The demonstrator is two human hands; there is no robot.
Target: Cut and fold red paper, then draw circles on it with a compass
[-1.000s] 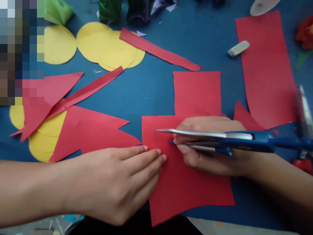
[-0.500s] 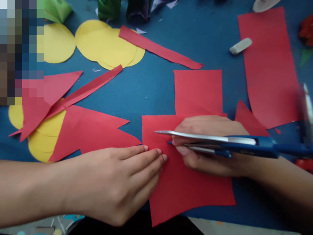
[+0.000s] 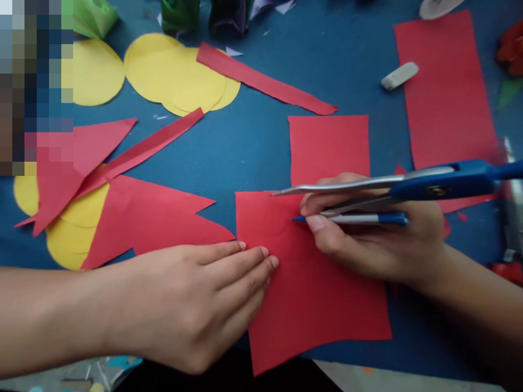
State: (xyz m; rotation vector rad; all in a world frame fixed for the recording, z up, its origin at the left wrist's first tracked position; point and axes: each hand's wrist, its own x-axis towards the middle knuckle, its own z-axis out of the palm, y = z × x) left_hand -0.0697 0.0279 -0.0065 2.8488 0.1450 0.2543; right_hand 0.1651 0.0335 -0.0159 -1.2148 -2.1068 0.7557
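Observation:
A large sheet of red paper point(image 3: 322, 305) lies in front of me with a faint curved line on its upper part. My left hand point(image 3: 204, 302) rests flat on its left side, fingers stretched out. Closed around a drawing compass point(image 3: 437, 182) is my right hand point(image 3: 379, 239), over the sheet's upper right. The compass lies tilted almost flat, its metal needle leg pointing left near the sheet's top edge. A blue pencil point(image 3: 355, 219) sits in its other leg, tip close to the paper.
Red scraps point(image 3: 159, 212) and yellow paper circles point(image 3: 163, 71) lie at the left. A red square point(image 3: 329, 147) sits behind the sheet, with a red strip point(image 3: 265, 79) further back. At the right are another red sheet point(image 3: 449, 92) and a white eraser point(image 3: 399, 76).
My right hand has moved up and right with the compass, which has swung so its needle leg and pencil tip sit higher. My left hand has stayed in place.

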